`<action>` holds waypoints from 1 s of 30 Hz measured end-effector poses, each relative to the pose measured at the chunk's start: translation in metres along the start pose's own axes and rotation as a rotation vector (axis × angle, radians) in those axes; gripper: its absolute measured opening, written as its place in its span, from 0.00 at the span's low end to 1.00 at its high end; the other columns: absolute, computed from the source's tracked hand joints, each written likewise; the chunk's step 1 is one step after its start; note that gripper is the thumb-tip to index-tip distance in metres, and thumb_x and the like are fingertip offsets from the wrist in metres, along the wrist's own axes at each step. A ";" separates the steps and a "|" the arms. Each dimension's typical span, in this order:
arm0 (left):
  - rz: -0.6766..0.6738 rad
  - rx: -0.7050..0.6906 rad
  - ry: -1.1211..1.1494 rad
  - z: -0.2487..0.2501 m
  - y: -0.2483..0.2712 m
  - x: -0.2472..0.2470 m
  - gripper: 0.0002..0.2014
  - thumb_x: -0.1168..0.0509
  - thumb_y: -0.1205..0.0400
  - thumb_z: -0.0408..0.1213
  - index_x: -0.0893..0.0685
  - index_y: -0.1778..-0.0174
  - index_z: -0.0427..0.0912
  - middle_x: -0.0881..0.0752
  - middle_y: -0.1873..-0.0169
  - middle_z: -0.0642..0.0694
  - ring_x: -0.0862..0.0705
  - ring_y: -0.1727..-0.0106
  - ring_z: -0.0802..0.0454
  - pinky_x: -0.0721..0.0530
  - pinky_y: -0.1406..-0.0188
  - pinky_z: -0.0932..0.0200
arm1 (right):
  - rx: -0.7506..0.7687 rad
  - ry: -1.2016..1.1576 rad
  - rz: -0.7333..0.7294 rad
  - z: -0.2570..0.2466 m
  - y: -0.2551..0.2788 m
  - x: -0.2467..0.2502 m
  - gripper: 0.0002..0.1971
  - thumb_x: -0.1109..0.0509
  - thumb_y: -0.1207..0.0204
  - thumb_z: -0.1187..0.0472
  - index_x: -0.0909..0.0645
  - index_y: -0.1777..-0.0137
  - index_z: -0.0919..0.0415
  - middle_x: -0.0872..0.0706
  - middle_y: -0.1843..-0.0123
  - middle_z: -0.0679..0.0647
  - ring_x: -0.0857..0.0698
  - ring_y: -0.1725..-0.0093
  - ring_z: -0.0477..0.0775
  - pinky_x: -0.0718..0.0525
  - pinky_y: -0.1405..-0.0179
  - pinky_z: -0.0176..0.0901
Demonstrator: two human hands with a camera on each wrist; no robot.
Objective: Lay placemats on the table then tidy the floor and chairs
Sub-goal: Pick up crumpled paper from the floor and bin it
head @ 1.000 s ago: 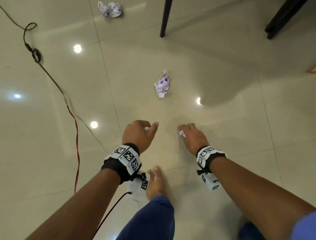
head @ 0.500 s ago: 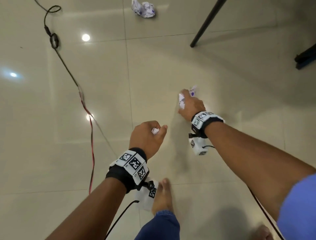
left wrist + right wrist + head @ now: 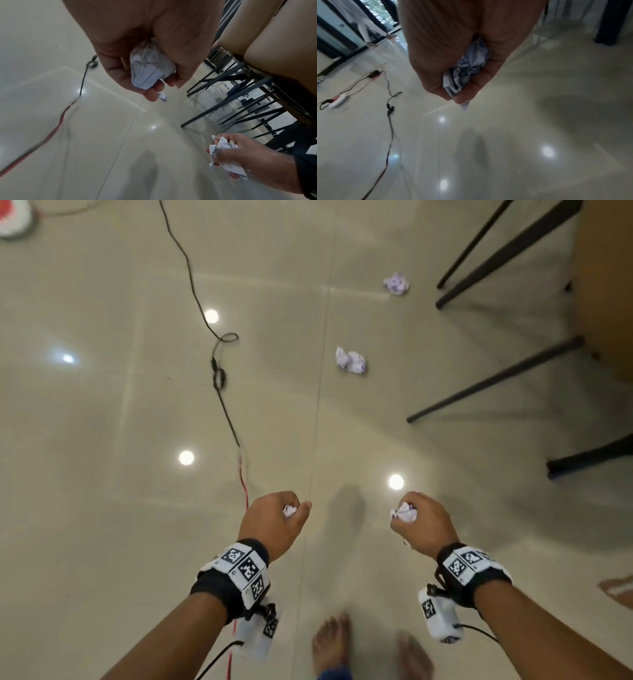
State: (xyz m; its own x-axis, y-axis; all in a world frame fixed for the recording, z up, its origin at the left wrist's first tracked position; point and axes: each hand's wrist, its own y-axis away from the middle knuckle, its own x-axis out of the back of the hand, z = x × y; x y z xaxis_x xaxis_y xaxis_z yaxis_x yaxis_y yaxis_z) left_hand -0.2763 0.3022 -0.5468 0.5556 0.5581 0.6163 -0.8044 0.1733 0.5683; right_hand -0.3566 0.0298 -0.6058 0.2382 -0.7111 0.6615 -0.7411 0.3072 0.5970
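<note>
My left hand (image 3: 274, 518) grips a crumpled white paper ball (image 3: 289, 510) in its curled fingers; the left wrist view shows that paper ball (image 3: 150, 67) wedged in the palm. My right hand (image 3: 424, 525) holds crumpled white paper with purple print (image 3: 404, 511), also seen bunched in the fist as crumpled paper (image 3: 467, 70) in the right wrist view. Both hands hover above the glossy floor. Two more paper balls lie ahead on the tiles: a nearer paper ball (image 3: 350, 361) and a farther paper ball (image 3: 396, 283) beside the chair legs.
Black chair legs (image 3: 496, 378) and a wooden table edge (image 3: 603, 285) stand at the right. A black-and-red cable (image 3: 219, 371) runs across the floor on the left. A white and red object (image 3: 13, 217) sits at top left. My bare feet (image 3: 332, 642) are below.
My right hand reached forward, picked up the printed paper ball from the floor and drew back with it. The view has swung, showing two other paper balls and the chair legs.
</note>
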 end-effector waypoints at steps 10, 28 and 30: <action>0.023 -0.045 -0.074 0.076 -0.113 0.140 0.16 0.35 0.21 0.52 0.21 0.70 0.46 0.19 0.76 0.50 0.19 0.69 0.48 0.22 0.68 0.58 | 0.006 -0.059 0.030 -0.164 -0.114 0.071 0.08 0.24 0.38 0.53 0.17 0.61 0.53 0.14 0.64 0.48 0.15 0.61 0.57 0.19 0.61 0.40; -0.174 -0.304 -0.280 0.099 -0.472 0.099 0.11 0.35 0.21 0.52 0.20 0.65 0.51 0.18 0.66 0.49 0.20 0.60 0.46 0.27 0.61 0.59 | 0.158 0.357 0.026 -0.160 -0.417 -0.032 0.18 0.34 0.25 0.59 0.29 0.36 0.55 0.23 0.40 0.55 0.19 0.43 0.65 0.20 0.53 0.49; -0.196 -0.306 -0.294 0.102 -0.492 0.099 0.10 0.35 0.21 0.52 0.20 0.64 0.52 0.18 0.65 0.48 0.20 0.60 0.45 0.26 0.61 0.59 | 0.077 0.239 0.042 -0.166 -0.433 -0.012 0.28 0.31 0.29 0.57 0.35 0.29 0.50 0.18 0.43 0.54 0.15 0.48 0.65 0.17 0.51 0.50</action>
State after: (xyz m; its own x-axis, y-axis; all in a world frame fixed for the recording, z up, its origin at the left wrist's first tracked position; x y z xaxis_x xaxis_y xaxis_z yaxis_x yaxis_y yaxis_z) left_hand 0.1958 0.1889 -0.7100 0.7041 0.2452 0.6665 -0.6786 0.5089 0.5296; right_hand 0.0659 0.0099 -0.7967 0.3411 -0.5265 0.7787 -0.7966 0.2779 0.5368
